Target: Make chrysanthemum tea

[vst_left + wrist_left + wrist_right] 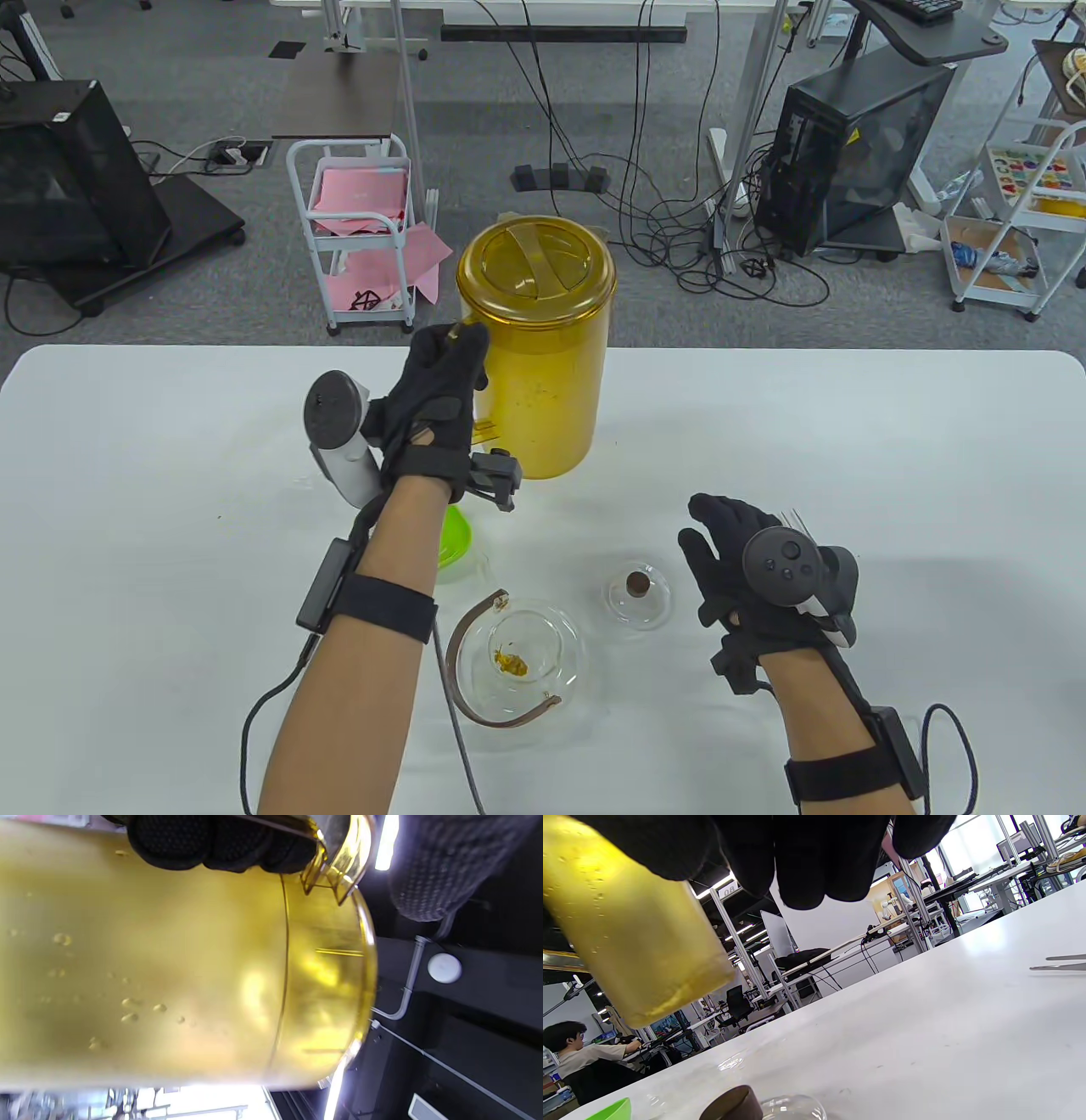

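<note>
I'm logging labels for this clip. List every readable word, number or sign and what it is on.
"08": white sign on a frame post behind the table, right wrist view; the reading is uncertain.
Black hand-drawn mark on the pink sheet in the white cart: not legible as text.
Yellow pitcher: no lettering visible.

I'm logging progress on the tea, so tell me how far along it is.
Done: a chrysanthemum lies in the open glass teapot, with its lid set beside it. In hand: the left hand grips the yellow pitcher by its handle, lifted off the table; the right hand hovers idle. Left: pouring water into the teapot, which looks dry, and closing the lid.
</note>
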`<control>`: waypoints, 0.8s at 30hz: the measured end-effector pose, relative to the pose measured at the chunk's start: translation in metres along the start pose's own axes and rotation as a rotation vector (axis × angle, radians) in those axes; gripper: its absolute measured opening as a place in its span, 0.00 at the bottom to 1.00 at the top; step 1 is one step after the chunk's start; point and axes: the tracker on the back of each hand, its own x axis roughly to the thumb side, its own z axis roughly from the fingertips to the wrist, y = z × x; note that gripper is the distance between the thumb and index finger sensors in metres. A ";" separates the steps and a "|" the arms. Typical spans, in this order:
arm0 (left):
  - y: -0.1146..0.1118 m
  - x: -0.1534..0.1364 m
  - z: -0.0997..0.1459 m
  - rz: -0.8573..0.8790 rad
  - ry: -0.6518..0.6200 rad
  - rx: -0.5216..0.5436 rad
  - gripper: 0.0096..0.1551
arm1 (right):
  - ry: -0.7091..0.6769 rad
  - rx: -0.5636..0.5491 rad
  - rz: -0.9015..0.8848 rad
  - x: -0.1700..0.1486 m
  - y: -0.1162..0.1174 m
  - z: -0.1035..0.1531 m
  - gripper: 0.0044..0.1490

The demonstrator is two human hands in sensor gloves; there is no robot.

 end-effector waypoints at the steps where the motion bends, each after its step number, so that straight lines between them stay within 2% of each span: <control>1: 0.007 0.015 0.008 -0.056 -0.046 0.063 0.37 | -0.004 0.001 0.003 0.001 0.000 0.000 0.37; 4: 0.027 0.048 0.031 -0.186 -0.181 0.169 0.34 | -0.016 0.006 0.024 0.005 0.002 0.000 0.37; 9: 0.057 0.085 0.070 -0.353 -0.262 0.200 0.35 | -0.033 0.015 0.054 0.010 0.004 0.001 0.37; 14: 0.075 0.097 0.098 -0.551 -0.289 0.143 0.32 | -0.044 -0.004 0.076 0.014 0.000 0.002 0.37; 18: 0.081 0.091 0.108 -0.657 -0.293 0.039 0.31 | -0.058 -0.006 0.099 0.019 0.001 0.003 0.37; 24: 0.090 0.071 0.088 -0.677 -0.225 -0.104 0.30 | -0.073 0.022 0.148 0.024 0.008 0.002 0.37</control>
